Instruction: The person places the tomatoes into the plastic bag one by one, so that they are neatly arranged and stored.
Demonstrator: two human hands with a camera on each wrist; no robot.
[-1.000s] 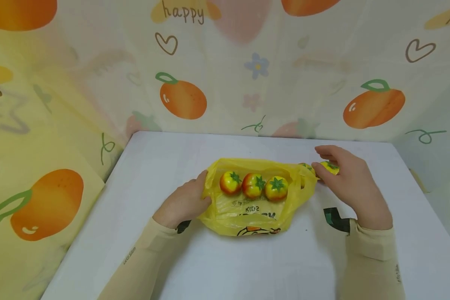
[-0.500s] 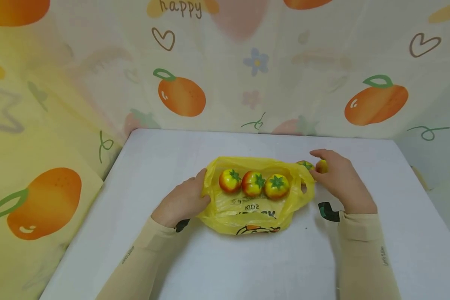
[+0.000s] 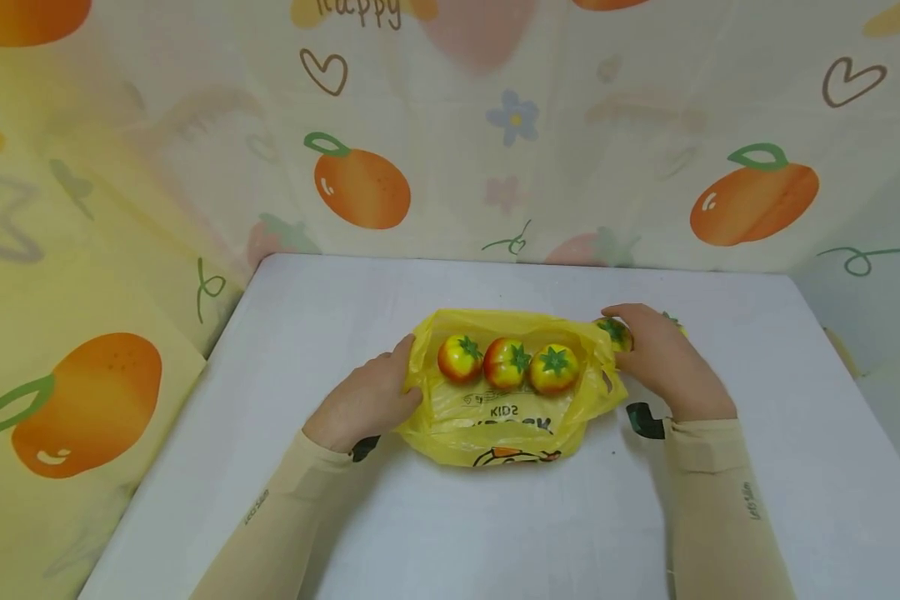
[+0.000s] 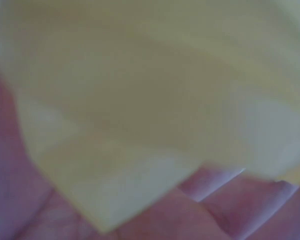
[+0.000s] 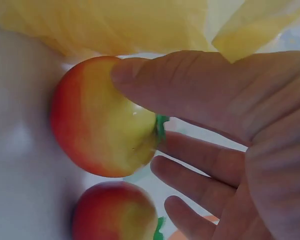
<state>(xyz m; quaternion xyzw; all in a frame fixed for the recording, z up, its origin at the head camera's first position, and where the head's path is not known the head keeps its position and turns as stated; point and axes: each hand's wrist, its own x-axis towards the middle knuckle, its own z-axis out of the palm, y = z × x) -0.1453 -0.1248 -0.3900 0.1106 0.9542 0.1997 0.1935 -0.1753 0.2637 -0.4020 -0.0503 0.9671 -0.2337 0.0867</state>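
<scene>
A yellow plastic bag [image 3: 495, 454] lies on its side with its mouth spread, and three red-and-yellow tomatoes [image 3: 507, 364] sit in a row inside. My left hand [image 3: 367, 398] grips the bag's left edge; in the left wrist view, blurred yellow plastic [image 4: 140, 100] covers much of the palm. Beside the bag's right handle, my right hand [image 3: 667, 362] has thumb and fingers around another tomato [image 5: 100, 120]. In the right wrist view the thumb presses on its upper side, with the fingers behind the green stem end. A further tomato [image 5: 112, 212] lies close by, mostly hidden behind the hand in the head view.
The white tabletop [image 3: 450, 533] extends around the bag. A fruit-patterned cloth [image 3: 450, 125] hangs behind the table and along its left side. The bag's loose right handle [image 3: 607, 383] lies close under my right hand.
My right hand has moved left, from above the outer tomato to the one beside the bag, and its fingers have come around it. The left hand keeps its hold on the bag.
</scene>
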